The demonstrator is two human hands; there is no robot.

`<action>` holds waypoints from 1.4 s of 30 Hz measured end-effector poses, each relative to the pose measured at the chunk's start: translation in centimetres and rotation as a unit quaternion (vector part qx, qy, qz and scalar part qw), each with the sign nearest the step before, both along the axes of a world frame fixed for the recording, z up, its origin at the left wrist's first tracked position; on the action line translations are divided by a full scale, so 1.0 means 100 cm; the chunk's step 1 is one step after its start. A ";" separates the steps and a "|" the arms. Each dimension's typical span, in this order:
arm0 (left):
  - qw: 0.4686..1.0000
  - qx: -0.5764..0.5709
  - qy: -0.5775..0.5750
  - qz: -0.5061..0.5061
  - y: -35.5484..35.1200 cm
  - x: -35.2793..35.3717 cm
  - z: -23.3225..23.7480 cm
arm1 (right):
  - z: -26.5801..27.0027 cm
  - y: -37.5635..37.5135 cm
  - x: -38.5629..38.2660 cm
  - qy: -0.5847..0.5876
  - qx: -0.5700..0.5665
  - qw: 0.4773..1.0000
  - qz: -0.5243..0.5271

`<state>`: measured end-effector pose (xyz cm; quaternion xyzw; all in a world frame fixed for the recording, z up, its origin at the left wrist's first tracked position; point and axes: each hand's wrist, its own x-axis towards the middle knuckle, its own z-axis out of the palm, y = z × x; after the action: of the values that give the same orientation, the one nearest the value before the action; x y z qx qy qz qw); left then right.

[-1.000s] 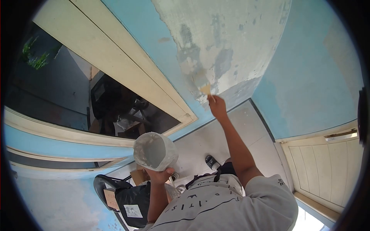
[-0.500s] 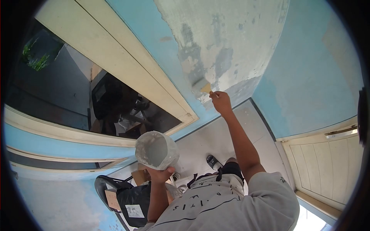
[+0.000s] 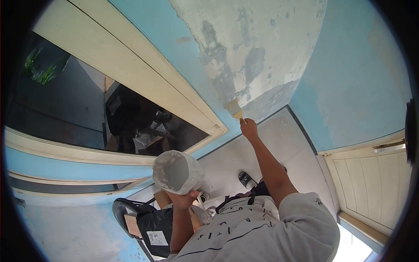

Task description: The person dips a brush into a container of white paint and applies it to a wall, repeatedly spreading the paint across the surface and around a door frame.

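My right hand (image 3: 248,128) is closed around the yellow handle of a putty knife (image 3: 237,114). Its broad, flat blade rests against the lower part of the patchy wall (image 3: 257,65), where grey and off-white areas show beside blue paint. Lower down, my left hand (image 3: 185,200) supports a whitish bucket (image 3: 176,172) from beneath, fingers wrapped around its base. The bucket tilts with its mouth toward me; its rim and sides are smeared, and pale grey-white material shows inside.
A cream-framed window (image 3: 174,94) with dark glass stands left of the patch. Below left, a black chair (image 3: 124,209) holds a black bag (image 3: 155,233) and cardboard. Pale floor tiles (image 3: 279,135) run along the wall. A cream panelled door (image 3: 371,183) is at right.
My right hand has moved down the wall with the putty knife, toward the floor edge. My left hand still holds the bucket in nearly the same place. The view has shifted slightly.
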<state>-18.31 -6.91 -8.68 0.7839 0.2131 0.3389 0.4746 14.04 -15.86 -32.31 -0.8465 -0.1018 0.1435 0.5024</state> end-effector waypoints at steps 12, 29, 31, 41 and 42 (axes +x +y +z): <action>0.998 -0.045 -0.034 0.024 -0.008 0.002 0.012 | 0.065 -0.001 -0.003 -0.019 0.199 0.978 -0.050; 0.997 -0.050 -0.049 0.028 0.001 -0.015 0.001 | 0.028 0.023 -0.035 0.086 0.167 0.982 -0.010; 0.997 -0.034 -0.057 0.028 0.004 -0.013 0.001 | 0.027 0.028 -0.032 0.062 0.174 0.983 0.002; 0.997 -0.042 -0.043 0.054 0.002 -0.023 -0.008 | 0.068 0.026 -0.048 0.223 0.252 0.942 0.004; 0.997 -0.043 -0.044 0.054 0.000 -0.020 -0.005 | 0.071 0.019 -0.051 0.221 0.252 0.942 0.004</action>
<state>-20.30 -6.96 -9.22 0.7341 0.2484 0.3889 0.4982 8.98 -14.00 -25.25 -0.6390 -0.0244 0.2989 0.7083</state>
